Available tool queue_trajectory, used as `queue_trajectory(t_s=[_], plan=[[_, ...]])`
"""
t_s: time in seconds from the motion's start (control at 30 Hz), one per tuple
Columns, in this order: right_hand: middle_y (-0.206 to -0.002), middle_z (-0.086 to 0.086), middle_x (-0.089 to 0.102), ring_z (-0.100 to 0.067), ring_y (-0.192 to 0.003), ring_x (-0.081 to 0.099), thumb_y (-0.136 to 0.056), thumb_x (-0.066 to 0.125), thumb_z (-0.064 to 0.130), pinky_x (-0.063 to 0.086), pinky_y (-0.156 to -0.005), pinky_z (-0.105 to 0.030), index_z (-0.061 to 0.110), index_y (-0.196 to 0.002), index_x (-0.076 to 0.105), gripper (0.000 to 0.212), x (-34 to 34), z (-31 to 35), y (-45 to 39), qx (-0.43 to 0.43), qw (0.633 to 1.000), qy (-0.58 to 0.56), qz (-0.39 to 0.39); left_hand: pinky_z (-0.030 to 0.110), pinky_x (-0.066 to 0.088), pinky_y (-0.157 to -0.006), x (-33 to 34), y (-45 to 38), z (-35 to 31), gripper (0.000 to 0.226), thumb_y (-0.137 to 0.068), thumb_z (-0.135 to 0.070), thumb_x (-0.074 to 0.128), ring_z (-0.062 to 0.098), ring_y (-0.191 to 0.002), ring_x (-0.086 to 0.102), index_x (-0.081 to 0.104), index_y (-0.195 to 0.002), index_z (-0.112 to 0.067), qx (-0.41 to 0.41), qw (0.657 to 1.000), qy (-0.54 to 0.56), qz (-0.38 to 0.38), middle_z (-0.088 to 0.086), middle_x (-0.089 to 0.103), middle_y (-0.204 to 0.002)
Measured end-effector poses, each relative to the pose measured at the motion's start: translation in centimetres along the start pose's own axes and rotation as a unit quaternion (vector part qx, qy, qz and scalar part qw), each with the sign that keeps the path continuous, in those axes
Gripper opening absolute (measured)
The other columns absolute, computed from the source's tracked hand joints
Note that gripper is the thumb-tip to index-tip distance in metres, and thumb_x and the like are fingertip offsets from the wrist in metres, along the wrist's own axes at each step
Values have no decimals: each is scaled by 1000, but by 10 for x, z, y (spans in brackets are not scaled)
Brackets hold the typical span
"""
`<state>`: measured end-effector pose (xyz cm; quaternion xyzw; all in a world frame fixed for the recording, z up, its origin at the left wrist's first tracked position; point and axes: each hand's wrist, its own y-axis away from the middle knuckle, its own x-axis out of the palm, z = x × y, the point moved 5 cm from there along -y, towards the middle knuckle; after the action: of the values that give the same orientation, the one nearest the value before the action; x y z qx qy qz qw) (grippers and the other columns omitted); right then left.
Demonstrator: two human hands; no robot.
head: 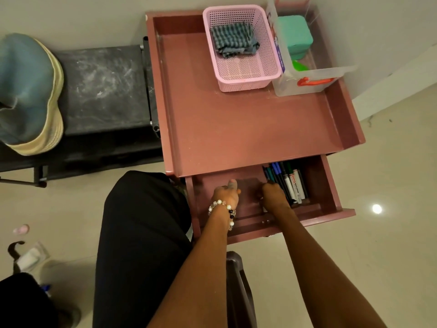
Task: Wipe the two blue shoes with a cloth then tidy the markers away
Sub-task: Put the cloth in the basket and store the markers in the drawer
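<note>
The pink desk's drawer [331,185] is pulled open, and both my hands are inside it. Several markers [289,183] lie in a row at its right side. My right hand [273,196] is against their left edge with its fingers curled down onto the nearest ones. My left hand [225,194], with a bead bracelet on the wrist, sits on the drawer's bare left floor, fingers curled under and thumb out, with nothing seen in it. A blue shoe [26,91] with a cream sole rests on the black rack [101,91] at the left. A folded striped cloth [234,41] lies in the pink basket [250,76].
A clear plastic box [307,86] holding a green item stands at the desk's back right, beside the basket. The desk top [236,129] has raised edges. My black-clad knee [142,233] is left of the drawer and a dark chair part [238,280] is below it. Small items lie on the floor at the lower left.
</note>
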<state>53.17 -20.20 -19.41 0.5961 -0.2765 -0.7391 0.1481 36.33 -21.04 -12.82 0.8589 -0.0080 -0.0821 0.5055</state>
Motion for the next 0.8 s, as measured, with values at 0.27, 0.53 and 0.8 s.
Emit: queue_trajectory(t_s=[0.27, 0.53, 0.8], plan=[[-86, -9, 70, -20, -77, 65, -83, 69, 8, 56, -72, -34, 5, -93, 69, 10, -25, 26, 50, 43, 803, -592, 45, 29, 49, -78, -1, -1, 5, 28, -95, -32, 57, 13, -62, 51, 66, -84, -8, 4, 999, 52, -17, -3, 55, -68], [-84, -15, 63, -24, -74, 67, -77, 66, -10, 57, -67, -28, 10, -124, 58, 52, -43, 31, 73, -7, 788, -613, 56, 23, 49, -49, 9, 0, 6, 41, -97, -45, 46, 10, -57, 51, 61, -114, -11, -32, 997, 63, 36, -1, 63, -82], [-98, -21, 64, -31, -90, 67, -80, 57, -18, 57, -79, -34, 8, -120, 60, 47, -56, 27, 75, -54, 759, -648, 44, 24, 43, -54, 4, -1, -1, 28, -99, -8, 33, 11, -57, 48, 58, -109, -17, -48, 986, 156, 11, -3, 61, -76]])
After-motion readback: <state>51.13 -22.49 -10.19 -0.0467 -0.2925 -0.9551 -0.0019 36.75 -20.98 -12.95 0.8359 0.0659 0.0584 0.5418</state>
